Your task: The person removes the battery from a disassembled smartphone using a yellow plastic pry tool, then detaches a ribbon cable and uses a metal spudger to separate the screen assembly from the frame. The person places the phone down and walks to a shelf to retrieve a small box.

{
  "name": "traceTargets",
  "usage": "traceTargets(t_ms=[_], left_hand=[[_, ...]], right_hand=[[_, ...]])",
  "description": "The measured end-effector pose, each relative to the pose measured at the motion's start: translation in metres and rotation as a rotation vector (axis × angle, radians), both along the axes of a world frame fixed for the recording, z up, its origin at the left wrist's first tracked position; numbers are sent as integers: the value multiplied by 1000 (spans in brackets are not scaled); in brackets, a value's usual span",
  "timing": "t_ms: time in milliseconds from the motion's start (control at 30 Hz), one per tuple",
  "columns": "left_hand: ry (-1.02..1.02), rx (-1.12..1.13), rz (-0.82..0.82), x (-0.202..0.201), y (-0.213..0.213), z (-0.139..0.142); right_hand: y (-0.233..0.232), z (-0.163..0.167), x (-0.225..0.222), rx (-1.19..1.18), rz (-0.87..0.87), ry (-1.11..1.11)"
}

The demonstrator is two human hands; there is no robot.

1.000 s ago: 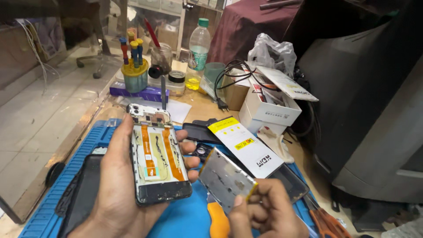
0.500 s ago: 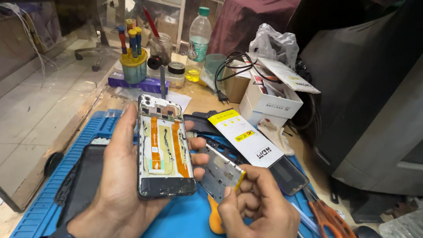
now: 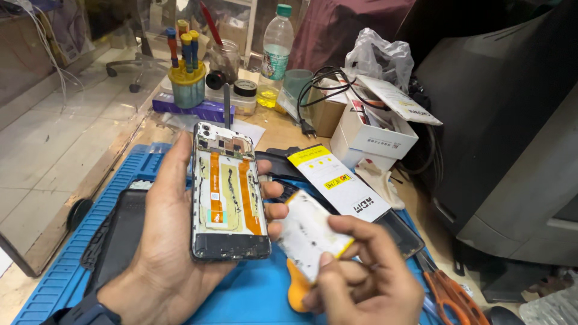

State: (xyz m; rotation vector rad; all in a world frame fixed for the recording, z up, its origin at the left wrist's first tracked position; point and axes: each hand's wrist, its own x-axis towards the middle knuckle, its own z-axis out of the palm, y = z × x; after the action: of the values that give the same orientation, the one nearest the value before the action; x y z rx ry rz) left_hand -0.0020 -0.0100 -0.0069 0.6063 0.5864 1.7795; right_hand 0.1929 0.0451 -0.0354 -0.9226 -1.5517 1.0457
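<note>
Left hand (image 3: 159,253) cradles the opened phone (image 3: 227,192), back cover off, orange flex cables exposed, above the blue mat (image 3: 66,265). Right hand (image 3: 367,280) pinches the flat battery (image 3: 310,232), now turned pale face up and closer to the phone's edge than before.

a blue ribbed mat (image 3: 72,265) covers the counter (image 3: 283,129). at the back stand a yellow cup of screwdrivers (image 3: 187,84), a glass jar (image 3: 225,59) and a plastic bottle (image 3: 276,53) with a green cap. an open white box (image 3: 370,135) sits right of a black cable (image 3: 310,99), orange scissors (image 3: 448,295) lie at the mat's right edge.
</note>
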Motion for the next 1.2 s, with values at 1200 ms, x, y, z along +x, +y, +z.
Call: traceTargets(t_ms=[1200], left_hand=[[-4, 79, -262, -5, -6, 3]], right_hand=[[-28, -48, -24, -415, 40, -527]])
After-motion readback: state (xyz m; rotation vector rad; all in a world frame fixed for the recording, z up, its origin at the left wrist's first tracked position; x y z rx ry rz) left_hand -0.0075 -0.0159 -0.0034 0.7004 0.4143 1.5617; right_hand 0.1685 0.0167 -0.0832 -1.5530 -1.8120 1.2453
